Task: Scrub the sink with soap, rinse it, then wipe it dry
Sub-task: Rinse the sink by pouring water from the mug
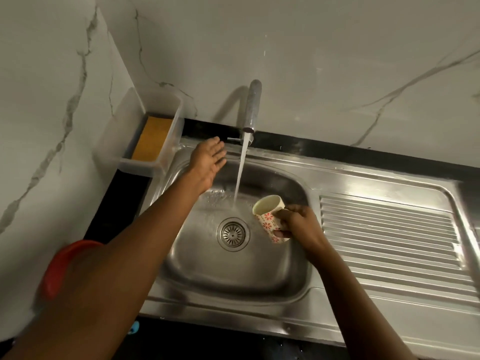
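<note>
Left hand (207, 162): one, fingers straight, holding nothing, hovering.
Right hand (298, 224): one, gripping one cream red-flowered cup (268, 216), tilted beside the water stream (240, 175).
Stainless steel sink (233, 268): one, lying beneath both hands.

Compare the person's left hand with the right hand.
The left hand is open with straight fingers and holds nothing; the right hand grips a cream cup with red flowers. The left hand reaches back beside the steel tap; the right hand sits nearer, right of the water stream. Both hover over the stainless steel sink.
</note>
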Action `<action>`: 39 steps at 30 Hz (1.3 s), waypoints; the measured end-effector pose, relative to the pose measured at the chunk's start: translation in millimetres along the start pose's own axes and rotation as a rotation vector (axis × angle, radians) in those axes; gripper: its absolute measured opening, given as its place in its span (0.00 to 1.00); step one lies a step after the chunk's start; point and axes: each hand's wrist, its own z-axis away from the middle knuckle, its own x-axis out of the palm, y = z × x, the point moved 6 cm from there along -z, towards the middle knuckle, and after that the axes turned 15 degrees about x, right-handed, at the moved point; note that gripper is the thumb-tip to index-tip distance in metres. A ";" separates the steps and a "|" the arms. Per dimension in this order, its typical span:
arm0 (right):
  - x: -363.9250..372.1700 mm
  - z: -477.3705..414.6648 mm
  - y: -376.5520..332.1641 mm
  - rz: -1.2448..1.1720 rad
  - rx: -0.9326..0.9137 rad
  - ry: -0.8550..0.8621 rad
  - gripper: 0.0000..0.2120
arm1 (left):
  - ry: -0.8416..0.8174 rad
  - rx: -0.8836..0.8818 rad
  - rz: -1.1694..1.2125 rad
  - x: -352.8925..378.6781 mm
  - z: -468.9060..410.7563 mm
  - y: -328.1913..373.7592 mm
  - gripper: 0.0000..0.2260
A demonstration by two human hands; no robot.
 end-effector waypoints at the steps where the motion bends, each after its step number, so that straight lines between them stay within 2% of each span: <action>1: -0.4 2.3 0.0 -0.099 -0.003 -0.034 0.11 | 0.006 -0.009 0.046 6.3 -5.7 2.8 0.22; 3: 1.0 7.1 -1.6 -0.208 -0.042 -0.079 0.15 | 0.029 -0.022 0.105 15.4 -13.9 6.6 0.22; 8: 7.4 17.1 -9.1 -0.336 -0.150 -0.130 0.19 | 0.096 -0.010 0.172 20.6 -20.2 10.0 0.20; 13: 8.7 25.8 -10.4 -0.398 -0.201 -0.119 0.18 | 0.093 0.097 0.195 29.9 -11.1 14.9 0.16; 18: 10.3 34.2 -7.9 -0.464 -0.221 -0.124 0.17 | -0.048 0.164 0.071 56.7 -0.5 20.9 0.18; 24: 8.9 41.9 -11.5 -0.486 -0.248 -0.137 0.16 | -0.125 0.212 -0.113 56.7 4.0 31.6 0.19; 27: 7.3 46.8 -16.5 -0.475 -0.280 -0.170 0.12 | -0.205 0.212 -0.224 50.8 32.9 33.6 0.17; 31: 10.6 58.1 -24.1 -0.484 -0.309 -0.262 0.16 | -0.310 0.212 -0.385 34.5 99.0 29.4 0.14; 35: 22.7 74.7 -37.0 -0.441 -0.352 -0.361 0.20 | -0.222 0.147 -0.348 7.0 152.4 21.5 0.16; 39: 51.1 93.8 -50.6 -0.317 -0.383 -0.428 0.18 | -0.062 0.196 -0.310 -19.1 192.6 34.6 0.14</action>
